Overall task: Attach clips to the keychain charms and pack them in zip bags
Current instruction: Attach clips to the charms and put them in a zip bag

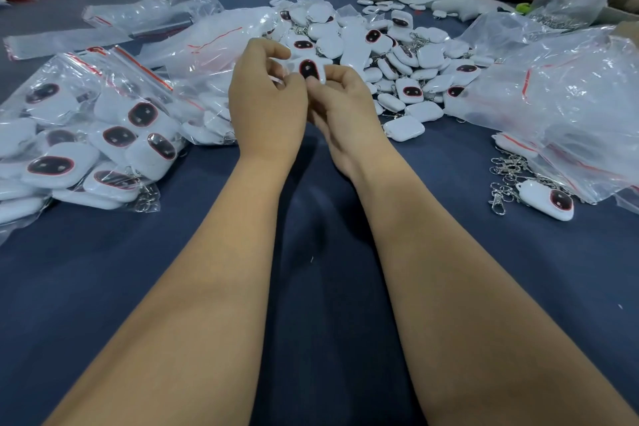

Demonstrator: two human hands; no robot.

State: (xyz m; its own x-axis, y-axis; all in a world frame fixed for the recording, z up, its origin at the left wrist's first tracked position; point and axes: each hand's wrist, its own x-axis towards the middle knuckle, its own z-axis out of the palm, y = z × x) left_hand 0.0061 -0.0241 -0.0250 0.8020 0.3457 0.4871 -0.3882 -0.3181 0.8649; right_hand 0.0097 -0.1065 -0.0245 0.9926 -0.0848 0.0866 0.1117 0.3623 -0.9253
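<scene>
Both hands meet over the table's middle, left hand [266,104] and right hand [340,97] together pinching 1 white charm [309,68], probably to steady it for clipping, with spare clips [508,173] by the right edge and the loose pile [397,55] just beyond for easy grabbing.

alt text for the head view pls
Two bare hands, left hand and right hand, hold one white charm over a blue table. A pile of charms lies behind, bagged charms at left.
</scene>
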